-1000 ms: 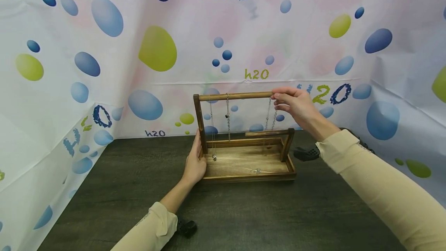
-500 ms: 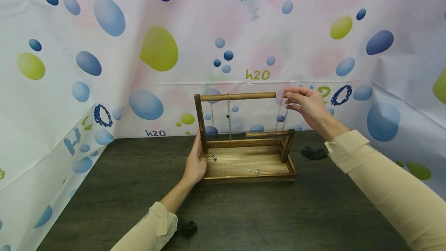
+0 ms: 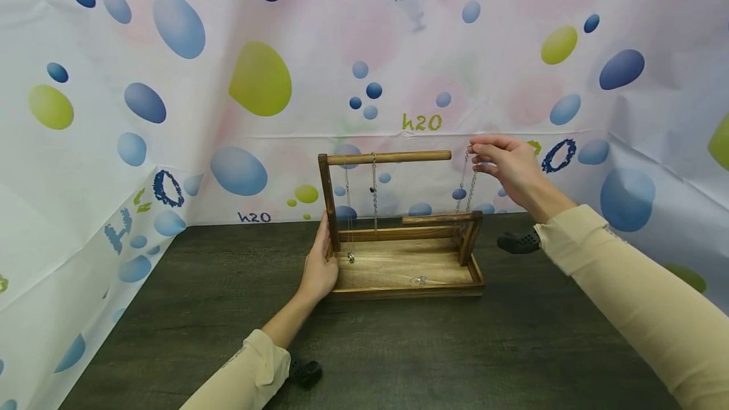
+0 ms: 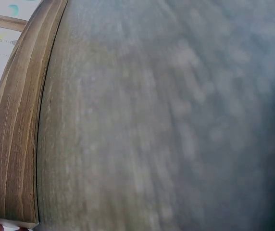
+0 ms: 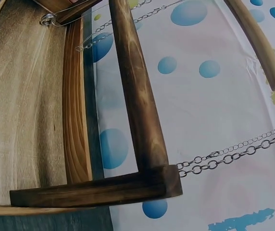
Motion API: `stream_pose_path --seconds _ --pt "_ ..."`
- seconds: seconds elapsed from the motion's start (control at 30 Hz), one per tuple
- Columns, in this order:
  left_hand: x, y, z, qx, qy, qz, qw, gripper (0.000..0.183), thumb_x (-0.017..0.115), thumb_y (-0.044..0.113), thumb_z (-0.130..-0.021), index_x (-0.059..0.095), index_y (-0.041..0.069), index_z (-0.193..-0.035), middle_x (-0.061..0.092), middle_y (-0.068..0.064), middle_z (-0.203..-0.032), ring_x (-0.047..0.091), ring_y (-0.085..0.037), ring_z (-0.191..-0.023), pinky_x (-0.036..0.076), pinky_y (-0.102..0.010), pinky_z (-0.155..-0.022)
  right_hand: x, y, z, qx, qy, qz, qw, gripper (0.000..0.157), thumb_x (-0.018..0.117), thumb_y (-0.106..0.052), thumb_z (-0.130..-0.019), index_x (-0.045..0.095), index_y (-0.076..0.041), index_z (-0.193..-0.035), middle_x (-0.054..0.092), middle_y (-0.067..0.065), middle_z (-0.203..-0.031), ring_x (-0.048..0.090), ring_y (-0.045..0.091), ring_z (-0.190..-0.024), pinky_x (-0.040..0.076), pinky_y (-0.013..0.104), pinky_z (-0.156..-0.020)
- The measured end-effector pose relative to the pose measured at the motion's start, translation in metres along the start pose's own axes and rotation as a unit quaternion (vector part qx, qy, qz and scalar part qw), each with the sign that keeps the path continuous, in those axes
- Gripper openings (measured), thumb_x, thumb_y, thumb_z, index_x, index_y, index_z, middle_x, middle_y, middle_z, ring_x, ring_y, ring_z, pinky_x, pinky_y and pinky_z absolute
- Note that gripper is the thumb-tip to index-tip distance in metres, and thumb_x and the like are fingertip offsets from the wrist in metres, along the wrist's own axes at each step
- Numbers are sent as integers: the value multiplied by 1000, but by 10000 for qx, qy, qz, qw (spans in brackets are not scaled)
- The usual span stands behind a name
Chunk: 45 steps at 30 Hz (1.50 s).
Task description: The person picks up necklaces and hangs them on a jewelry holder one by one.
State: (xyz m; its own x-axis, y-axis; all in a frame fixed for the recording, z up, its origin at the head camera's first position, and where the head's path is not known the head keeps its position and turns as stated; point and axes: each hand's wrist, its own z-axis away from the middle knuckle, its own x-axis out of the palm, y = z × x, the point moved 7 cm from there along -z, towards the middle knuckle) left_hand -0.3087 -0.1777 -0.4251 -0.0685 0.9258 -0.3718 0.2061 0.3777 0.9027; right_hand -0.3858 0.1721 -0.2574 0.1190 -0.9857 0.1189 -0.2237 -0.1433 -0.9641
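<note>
Surface: dark, wood-grained top (image 3: 398, 350); dull finish, grain blurred in the left wrist view.
Room: white printed backdrop (image 3: 188, 100) behind and at both sides; blue and lime ovals, "H2O" lettering, some creases.
Stand: brown wooden tray (image 3: 407, 293), shallow and rectangular, set on the surface; squared posts, darker than the tray floor.
Bars: upper bar (image 3: 404, 157) round, runs from the left post to a free right end; lower bar (image 3: 433, 219) also round, carried by the right post.
Hung pieces: pendant necklace (image 3: 350, 257), fine strands, and a thicker-linked bracelet (image 3: 374, 198), both on the upper bar.
Tray floor: small silvery piece (image 3: 418, 280) near the front rim; exact form too small to tell.
Left grip: left hand (image 3: 319, 271) at the tray's left end, fingers extended along its side, touching the wood.
Right grip: right hand (image 3: 509, 166), thumb and fingertips pinched together on a silver chain (image 3: 472, 188).
Chain position: just right of the upper bar's free end, apart from it; two open-link strands hang down behind the lower bar.
</note>
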Motion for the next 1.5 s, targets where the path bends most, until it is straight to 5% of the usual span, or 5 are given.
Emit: stream_pose_path --seconds 0.27,0.77,1.2,1.5 --pt "-1 0 1 17 15 -12 10000 104 35 -24 -87 4 41 -161 9 -5 -167 20 -28 -150 36 -45 -112 12 -2 -1 -45 -233 -155 9996 15 65 -6 -97 78 -10 -103 71 5 -99 66 15 -82 58 28 -76" --pt "0 1 0 16 -10 4 10000 105 36 -24 -87 2 44 -160 10 -4 -167 20 -27 -150 44 -37 -77 30 -1 -11 91 -175 50 9998 13 66 -8 -97 77 -7 -105 71 7 -98 67 18 -85 59 29 -78" --pt "-1 -1 0 89 -12 116 9999 105 35 -24 -87 3 43 -160 9 -2 -167 19 -27 -150 36 -46 -112 39 -4 -13 112 -275 36 9996 13 66 -7 -97 77 -6 -103 72 8 -96 68 18 -82 59 29 -75" --pt "-1 -1 -1 112 0 144 9998 105 35 -25 -86 3 42 -161 9 -1 -167 18 -27 -150 35 -46 -113 46 -5 -12 120 -425 -54 9990 13 66 -6 -96 77 -6 -102 74 9 -96 69 18 -81 60 30 -75"
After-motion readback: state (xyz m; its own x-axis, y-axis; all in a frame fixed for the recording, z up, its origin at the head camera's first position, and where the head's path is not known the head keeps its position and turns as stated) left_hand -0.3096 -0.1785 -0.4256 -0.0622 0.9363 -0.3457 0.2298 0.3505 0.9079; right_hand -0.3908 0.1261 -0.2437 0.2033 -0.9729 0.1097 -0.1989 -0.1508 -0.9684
